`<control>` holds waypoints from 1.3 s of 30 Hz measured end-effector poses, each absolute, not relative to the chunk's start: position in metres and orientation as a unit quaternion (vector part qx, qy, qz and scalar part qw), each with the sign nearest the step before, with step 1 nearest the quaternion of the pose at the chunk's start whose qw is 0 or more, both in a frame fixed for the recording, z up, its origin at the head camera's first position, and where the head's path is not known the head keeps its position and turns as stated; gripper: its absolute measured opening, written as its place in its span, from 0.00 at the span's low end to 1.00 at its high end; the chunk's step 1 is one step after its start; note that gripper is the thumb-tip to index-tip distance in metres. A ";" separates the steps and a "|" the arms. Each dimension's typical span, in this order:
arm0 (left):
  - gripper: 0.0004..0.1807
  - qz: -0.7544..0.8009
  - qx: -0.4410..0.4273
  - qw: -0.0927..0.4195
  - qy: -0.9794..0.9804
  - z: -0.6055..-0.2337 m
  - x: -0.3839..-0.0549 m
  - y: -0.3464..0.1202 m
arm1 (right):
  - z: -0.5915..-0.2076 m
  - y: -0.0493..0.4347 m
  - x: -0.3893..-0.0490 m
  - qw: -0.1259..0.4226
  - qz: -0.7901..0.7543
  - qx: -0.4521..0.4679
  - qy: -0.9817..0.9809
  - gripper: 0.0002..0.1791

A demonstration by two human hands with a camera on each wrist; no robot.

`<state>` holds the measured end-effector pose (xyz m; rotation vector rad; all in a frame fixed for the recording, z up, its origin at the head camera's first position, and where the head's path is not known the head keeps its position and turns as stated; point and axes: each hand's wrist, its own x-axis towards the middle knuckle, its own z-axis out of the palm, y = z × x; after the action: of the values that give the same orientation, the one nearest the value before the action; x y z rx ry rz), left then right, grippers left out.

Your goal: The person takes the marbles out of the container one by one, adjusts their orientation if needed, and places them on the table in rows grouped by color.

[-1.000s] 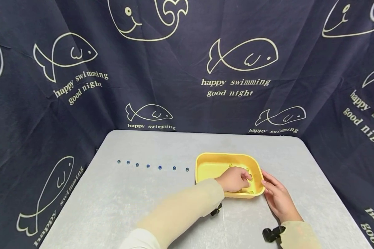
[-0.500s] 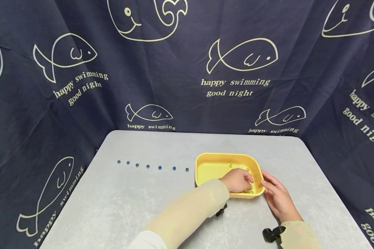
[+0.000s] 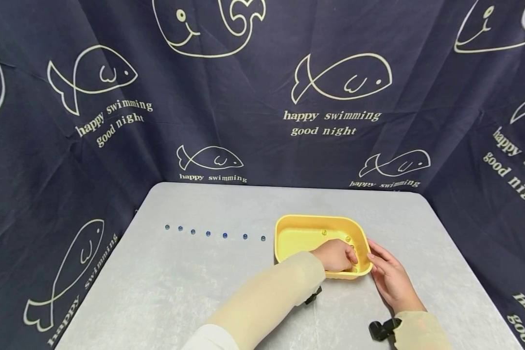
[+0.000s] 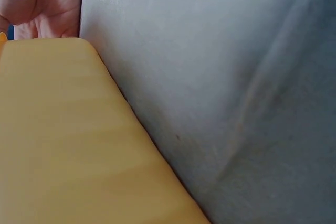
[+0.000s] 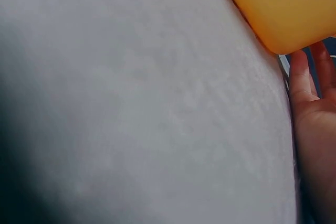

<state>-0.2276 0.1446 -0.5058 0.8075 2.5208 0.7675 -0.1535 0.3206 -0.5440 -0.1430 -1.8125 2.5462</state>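
Note:
A yellow plastic box (image 3: 299,243) stands on the grey table with several small clear marbles (image 3: 324,232) inside, mostly toward its right end. My left hand (image 3: 336,253) reaches down into that end, its fingers bent toward the bottom; I cannot tell whether they pinch a marble. At the box's right end is my right hand (image 3: 391,278), its fairly straight fingers and thumb touching the outside wall and rim. In the right wrist view those fingers (image 5: 300,77) stand up against the box's corner. Part of the left hand shows past the box wall in the left wrist view.
Several small blue and dark marbles (image 3: 225,236) lie spaced in a row on the table (image 3: 179,287), left of the box. Dark blue cloth (image 3: 262,97) with fish prints hangs behind and at both sides of the table.
My left hand has shifted a little to the right inside the box, its fingertips now lower among the marbles. The right hand, the box and the marble row stay in place.

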 end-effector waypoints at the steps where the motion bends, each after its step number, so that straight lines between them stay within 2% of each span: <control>1: 0.06 0.270 0.290 0.191 0.898 -0.506 -0.228 0.145 | -0.544 0.321 -0.153 0.007 0.815 -0.045 -0.578 0.26; 7: 0.09 0.259 0.295 0.197 0.898 -0.506 -0.228 0.146 | -0.545 0.321 -0.153 0.012 0.821 -0.034 -0.570 0.24; 17: 0.08 0.239 0.303 0.195 0.902 -0.504 -0.226 0.145 | -0.546 0.322 -0.153 0.012 0.819 -0.036 -0.572 0.25; 27: 0.12 0.157 0.346 0.185 0.906 -0.495 -0.227 0.139 | -0.547 0.321 -0.154 0.010 0.809 -0.048 -0.586 0.25; 39: 0.13 0.181 0.385 0.197 0.883 -0.497 -0.233 0.133 | -0.545 0.322 -0.154 0.004 0.804 -0.064 -0.591 0.26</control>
<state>-0.2325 0.1327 -0.4968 1.0785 2.4729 0.5054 -0.1537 0.3217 -0.5454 -0.2015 -1.8517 2.5205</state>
